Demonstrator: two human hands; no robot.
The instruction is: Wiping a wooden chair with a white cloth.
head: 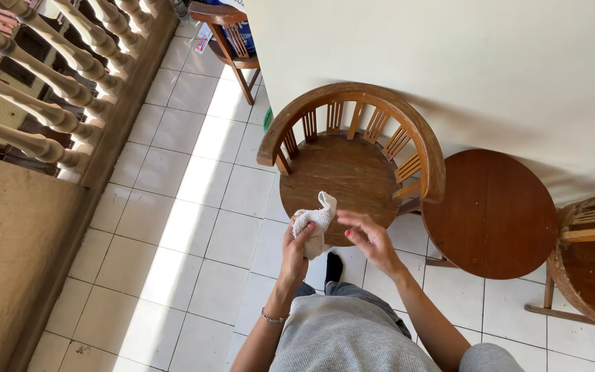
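Head view: left hand point(296, 249) closed around a pale cloth point(316, 222), held just over the front edge of a round wooden chair point(342, 172); right hand point(368, 238) loosely open beside it, fingertips toward the cloth, gripping nothing. Cloth bunched and off the seat, so wiping looks barely begun; seat wood looks dull and scuffed. Adjacent: round tabletop point(494, 213), tiled floor point(194, 227), balustrade point(49, 83).

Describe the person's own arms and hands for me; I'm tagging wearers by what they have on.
Both forearms are bare, with no sleeves reaching them. The left hand has red-painted fingernails and a thin beaded bracelet at the wrist. The right hand also shows red nail polish and no jewellery that I can see. A grey top covers the torso.
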